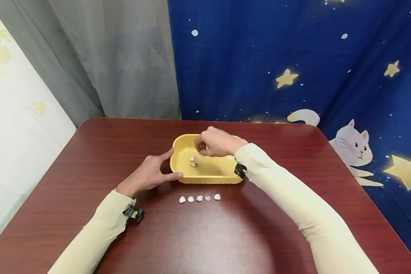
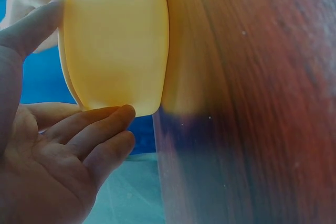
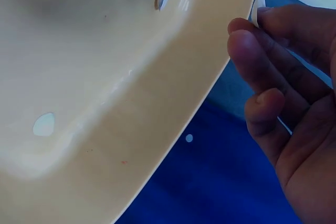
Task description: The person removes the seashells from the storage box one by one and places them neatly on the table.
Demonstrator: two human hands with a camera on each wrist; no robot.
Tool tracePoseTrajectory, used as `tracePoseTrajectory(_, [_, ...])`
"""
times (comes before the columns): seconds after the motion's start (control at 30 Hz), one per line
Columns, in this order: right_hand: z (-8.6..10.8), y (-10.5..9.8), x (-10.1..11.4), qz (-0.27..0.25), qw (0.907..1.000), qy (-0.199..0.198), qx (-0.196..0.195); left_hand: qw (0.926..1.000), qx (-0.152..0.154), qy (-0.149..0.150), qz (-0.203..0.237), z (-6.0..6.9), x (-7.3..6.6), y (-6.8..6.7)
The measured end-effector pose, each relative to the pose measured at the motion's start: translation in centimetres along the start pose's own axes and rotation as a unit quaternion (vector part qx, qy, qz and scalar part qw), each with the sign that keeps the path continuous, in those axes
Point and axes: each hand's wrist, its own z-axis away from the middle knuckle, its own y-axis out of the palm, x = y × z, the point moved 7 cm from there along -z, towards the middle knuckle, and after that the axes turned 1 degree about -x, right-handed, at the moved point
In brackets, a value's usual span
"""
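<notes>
A yellow tub (image 1: 210, 179) stands on the table. The left hand (image 1: 150, 172) holds its left end, thumb and fingers spread at the rim; in the left wrist view the fingers of the left hand (image 2: 73, 150) lie along the tub's outer wall (image 2: 118, 40). Over the tub, the right hand (image 1: 219, 142) pinches a small white shell; the right wrist view shows this shell (image 3: 258, 9) between thumb and fingertips of the right hand (image 3: 294, 87). Inside the tub lie two shells (image 1: 192, 159) close together and a white one (image 3: 44, 124) apart from them.
Several shells (image 1: 199, 198) form a row on the brown table (image 1: 205, 236) in front of the tub. Behind the table hang a grey curtain (image 1: 130, 57) and a blue one (image 1: 233, 68) with stars and a cat.
</notes>
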Motion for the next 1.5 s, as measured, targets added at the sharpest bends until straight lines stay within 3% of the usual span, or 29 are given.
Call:
tracePoseTrajectory(0.6, [3.9,0.0,2.8,0.001,0.9979,-0.059,-0.028,1.0000,0.003,-0.006,0.003,-0.1,0.1,0.2])
tracePoseTrajectory(1.1, [8.2,1.0,3.8,0.023,0.9961,-0.047,-0.071,1.0000,0.000,-0.002,0.002,-0.1,-0.1,0.1])
tracePoseTrajectory(1.5, [11.2,3.1,3.6,0.067,0.9890,-0.057,-0.119,1.0000,0.000,0.000,0.000,-0.1,0.0,0.1])
